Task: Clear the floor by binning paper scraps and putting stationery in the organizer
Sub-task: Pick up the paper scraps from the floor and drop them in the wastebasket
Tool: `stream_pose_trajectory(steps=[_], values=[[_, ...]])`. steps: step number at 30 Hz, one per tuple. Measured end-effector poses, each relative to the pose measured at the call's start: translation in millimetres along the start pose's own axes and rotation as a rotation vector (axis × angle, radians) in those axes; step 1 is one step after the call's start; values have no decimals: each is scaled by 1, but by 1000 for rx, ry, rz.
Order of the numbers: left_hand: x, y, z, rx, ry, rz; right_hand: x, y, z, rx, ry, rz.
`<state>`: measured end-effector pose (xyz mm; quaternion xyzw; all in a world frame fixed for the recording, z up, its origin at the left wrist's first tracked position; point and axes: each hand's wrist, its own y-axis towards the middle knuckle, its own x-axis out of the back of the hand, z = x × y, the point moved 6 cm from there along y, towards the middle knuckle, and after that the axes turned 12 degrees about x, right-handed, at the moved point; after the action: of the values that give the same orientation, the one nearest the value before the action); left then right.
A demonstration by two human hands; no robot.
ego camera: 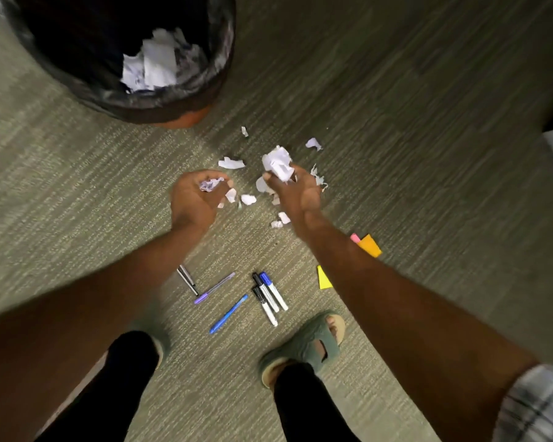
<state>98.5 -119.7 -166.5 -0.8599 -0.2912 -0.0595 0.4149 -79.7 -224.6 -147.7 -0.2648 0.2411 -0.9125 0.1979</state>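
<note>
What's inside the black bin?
The bin has a black liner, and white torn paper is piled inside. Anything under that paper is covered, and the rest of the inside is too dark to see.

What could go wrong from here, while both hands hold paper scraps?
1. The right hand holds a large crumpled wad loosely; pieces may drop before reaching the bin.
2. The markers and blue pen lie near the sandalled foot; a step could hit them.
</note>
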Motion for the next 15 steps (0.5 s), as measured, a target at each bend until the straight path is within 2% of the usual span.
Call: stream_pose_trajectory(steps=[3, 5, 11, 15], values=[[28, -9, -54, 81, -171, -40, -13, -3, 59, -8, 95, -34], [50, -10, -90, 74, -273, -46, -24, -1, 100, 28, 129, -20], [109, 14, -169, 87, -393, -62, -50, 14, 207, 42, 341, -33], [133, 26, -211, 207, -517, -37, -70, 19, 256, -8, 471, 110]])
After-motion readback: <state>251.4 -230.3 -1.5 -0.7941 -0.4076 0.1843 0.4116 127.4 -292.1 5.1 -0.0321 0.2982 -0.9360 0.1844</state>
